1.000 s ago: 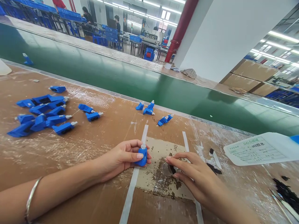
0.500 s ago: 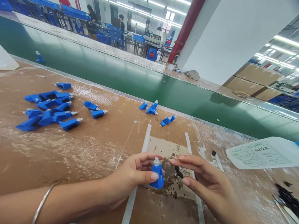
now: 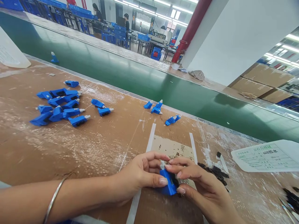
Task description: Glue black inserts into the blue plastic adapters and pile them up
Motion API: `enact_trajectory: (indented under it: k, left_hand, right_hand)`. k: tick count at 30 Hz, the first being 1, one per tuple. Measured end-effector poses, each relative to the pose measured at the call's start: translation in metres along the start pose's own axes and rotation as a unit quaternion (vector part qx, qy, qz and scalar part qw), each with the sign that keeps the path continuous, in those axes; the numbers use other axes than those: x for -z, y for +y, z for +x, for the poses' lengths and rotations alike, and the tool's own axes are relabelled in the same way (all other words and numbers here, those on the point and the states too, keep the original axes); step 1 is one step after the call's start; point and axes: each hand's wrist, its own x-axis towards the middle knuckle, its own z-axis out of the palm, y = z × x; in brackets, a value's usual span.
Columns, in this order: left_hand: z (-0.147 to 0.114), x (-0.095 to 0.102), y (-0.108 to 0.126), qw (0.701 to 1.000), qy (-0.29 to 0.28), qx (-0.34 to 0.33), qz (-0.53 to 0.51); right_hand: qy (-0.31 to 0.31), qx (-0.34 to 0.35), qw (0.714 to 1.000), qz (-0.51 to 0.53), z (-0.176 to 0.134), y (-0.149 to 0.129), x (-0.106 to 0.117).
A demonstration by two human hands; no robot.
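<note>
A blue plastic part (image 3: 168, 184) with a whitish tip sits in my left hand (image 3: 146, 174), pinched between thumb and fingers above the table. My right hand (image 3: 201, 185) closes on the part's right side. Its fingertips reach the tip, and the thumb touches the lower end. Something small and dark (image 3: 174, 179) shows between the right fingers and the part; I cannot make out its shape. Beneath the hands lies a stained beige sheet (image 3: 168, 144) between two white tape strips (image 3: 151, 137). Several small black pieces (image 3: 215, 173) lie beside my right hand.
More blue parts (image 3: 63, 107) lie clustered at left, others (image 3: 157, 107) near the table's far edge. A green conveyor belt (image 3: 130, 77) runs behind, carrying one blue part (image 3: 54, 58). White bottles lie at right (image 3: 266, 157) and left (image 3: 12, 53). Black strips (image 3: 291, 199) lie lower right.
My right hand has come in from the right, its fingers now touching the blue part. The part has tilted. The view has shifted, so the table appears further right and more black pieces show.
</note>
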Motion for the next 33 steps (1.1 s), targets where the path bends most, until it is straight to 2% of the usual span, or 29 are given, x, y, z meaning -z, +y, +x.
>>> enact_trajectory:
  k: [6,10,13,16,19,22,28,30,31,32,33]
  left_hand:
    - [-0.001,0.001,0.002,1.000,0.003,0.009,-0.002]
    - [-0.001,0.002,0.003,0.999,0.024,0.021,0.000]
    - [-0.001,0.002,0.004,0.999,0.032,0.024,-0.002]
    - [-0.002,0.003,0.006,0.999,0.046,0.020,-0.002]
    - [-0.003,0.006,0.008,0.998,0.055,0.016,0.001]
    - [-0.004,0.009,0.010,0.999,0.046,0.014,0.017]
    - [0.002,0.003,0.019,0.997,0.013,0.020,0.069]
    - [0.006,0.005,0.029,0.990,0.037,0.007,0.132]
    - [0.008,0.008,0.036,0.978,0.069,-0.013,0.196]
    - [0.010,0.014,0.045,0.951,0.112,-0.042,0.286]
    - [0.011,0.022,0.055,0.901,0.165,-0.079,0.394]
  right_hand:
    - [-0.031,0.039,0.998,-0.030,0.005,-0.002,-0.003]
    - [-0.029,0.116,0.985,-0.124,0.005,-0.001,-0.002]
    - [-0.040,0.190,0.953,-0.233,0.003,0.001,0.000]
    - [-0.054,0.250,0.902,-0.348,0.003,-0.001,-0.003]
    - [-0.060,0.281,0.857,-0.428,0.002,-0.004,-0.011]
    - [-0.046,0.292,0.837,-0.460,0.001,-0.004,-0.019]
    - [-0.040,0.263,0.850,-0.454,0.002,-0.008,-0.017]
    - [-0.030,0.248,0.858,-0.448,0.003,-0.007,-0.006]
    - [-0.012,0.231,0.866,-0.443,0.004,-0.006,0.003]
    - [0.010,0.191,0.876,-0.443,0.004,-0.004,0.015]
    - [0.034,0.133,0.885,-0.445,0.005,-0.002,0.028]
